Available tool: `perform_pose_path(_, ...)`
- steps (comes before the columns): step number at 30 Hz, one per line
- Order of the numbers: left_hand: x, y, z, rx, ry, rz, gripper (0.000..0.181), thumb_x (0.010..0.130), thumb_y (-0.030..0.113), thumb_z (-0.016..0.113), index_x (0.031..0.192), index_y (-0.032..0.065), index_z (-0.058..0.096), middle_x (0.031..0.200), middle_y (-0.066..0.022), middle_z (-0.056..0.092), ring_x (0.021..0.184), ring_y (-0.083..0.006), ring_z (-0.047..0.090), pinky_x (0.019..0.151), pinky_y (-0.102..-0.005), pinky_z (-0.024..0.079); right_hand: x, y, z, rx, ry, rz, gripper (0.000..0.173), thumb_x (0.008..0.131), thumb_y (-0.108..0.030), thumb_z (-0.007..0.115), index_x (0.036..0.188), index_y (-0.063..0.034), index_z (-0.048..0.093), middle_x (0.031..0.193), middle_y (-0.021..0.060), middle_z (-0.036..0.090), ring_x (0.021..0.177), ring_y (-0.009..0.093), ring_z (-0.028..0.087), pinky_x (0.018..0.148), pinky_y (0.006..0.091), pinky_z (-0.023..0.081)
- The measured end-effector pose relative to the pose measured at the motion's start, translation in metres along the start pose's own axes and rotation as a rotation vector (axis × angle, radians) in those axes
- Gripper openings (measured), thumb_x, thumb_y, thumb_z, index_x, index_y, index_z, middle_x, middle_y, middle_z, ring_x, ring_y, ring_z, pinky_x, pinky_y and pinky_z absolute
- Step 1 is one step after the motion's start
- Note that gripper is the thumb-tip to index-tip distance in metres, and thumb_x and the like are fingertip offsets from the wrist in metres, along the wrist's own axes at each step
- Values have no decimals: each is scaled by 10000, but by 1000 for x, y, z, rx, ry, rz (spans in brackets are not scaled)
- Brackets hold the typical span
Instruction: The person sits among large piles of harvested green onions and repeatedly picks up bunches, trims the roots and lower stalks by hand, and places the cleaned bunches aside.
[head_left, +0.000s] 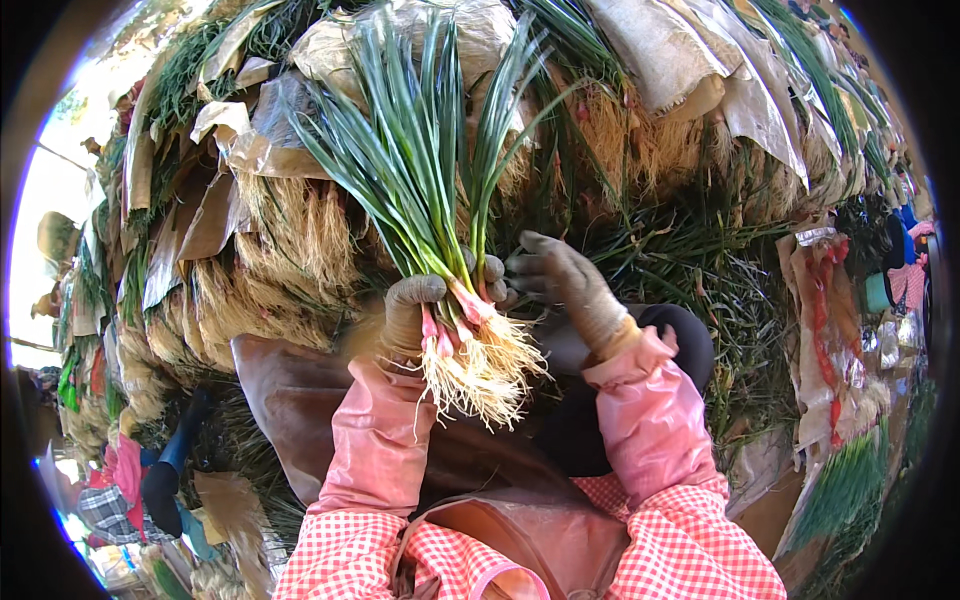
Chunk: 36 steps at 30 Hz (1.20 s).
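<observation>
My left hand (411, 304), in a grey-brown work glove, is closed around a bunch of allium stalks, perhaps green garlic (420, 195). Their long flat green leaves fan upward and away from me. Below the grip, small pinkish bulbs (469, 304) end in a tangle of pale roots (480, 367) hanging over my lap. My gloved right hand (574, 285) is raised just right of the bunch, its fingers apart and slightly blurred. Nothing shows in it. Part of the left palm is hidden behind the stalks.
Heaped bundles of similar plants, roots outward (292, 232), rise ahead, partly covered by sacking sheets (660, 52). Loose green leaves (697, 300) litter the ground at right. A brown apron (300, 420) covers my lap. Other people (127, 495) sit at the far left and far right.
</observation>
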<state>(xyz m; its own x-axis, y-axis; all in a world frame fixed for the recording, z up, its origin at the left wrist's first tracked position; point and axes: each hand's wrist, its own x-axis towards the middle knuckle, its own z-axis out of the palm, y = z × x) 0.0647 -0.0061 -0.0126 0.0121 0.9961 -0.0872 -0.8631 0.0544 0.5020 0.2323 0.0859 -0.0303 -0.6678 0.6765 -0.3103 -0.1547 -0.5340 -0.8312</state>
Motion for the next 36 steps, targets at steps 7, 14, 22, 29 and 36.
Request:
perform_pose_path(7, -48, 20, -5, 243, 107, 104, 408, 714, 286, 596, 913, -70, 588, 854, -203, 637, 654, -231, 609, 594, -312, 518, 24, 14, 69, 152, -338, -10, 237, 943, -309, 445, 1025, -92, 494, 626, -41, 410, 466, 56, 369, 413, 203, 287)
perform_pose_path(14, -36, 12, -7, -242, -198, -189, 484, 690, 201, 608, 1112, -27, 543, 1029, -200, 606, 899, -337, 596, 866, -442, 458, 7, -1, 53, -42, -465, -10, 357, 927, -335, 471, 1061, -6, 509, 640, -1, 487, 506, 97, 458, 442, 217, 371)
perform_pose_path(22, -56, 24, -7, 229, 46, -316, 301, 752, 183, 551, 813, -101, 629, 686, -166, 645, 493, -199, 600, 503, -279, 511, -18, -25, 62, -1350, -135, -806, 153, 743, -134, 654, 647, -47, 571, 603, 128, 520, 586, 317, 545, 526, 359, 429)
perform_pose_path(29, -40, 17, 6, 152, -102, -200, 263, 762, 158, 585, 915, -54, 612, 811, -150, 653, 626, -186, 621, 607, -292, 528, -37, -20, 42, -1120, 50, -1035, 341, 821, -317, 650, 930, 3, 602, 1078, 150, 558, 1038, 281, 528, 876, 356, 430)
perform_pose_path(36, -24, 47, 88, -128, 4, 61, 211, 774, 150, 590, 865, -39, 615, 780, -135, 654, 622, -186, 623, 614, -280, 525, -56, -34, 95, 150, -321, -567, 675, 876, -464, 490, 1341, -4, 323, 1336, 151, 397, 1166, 274, 448, 1000, 390, 350)
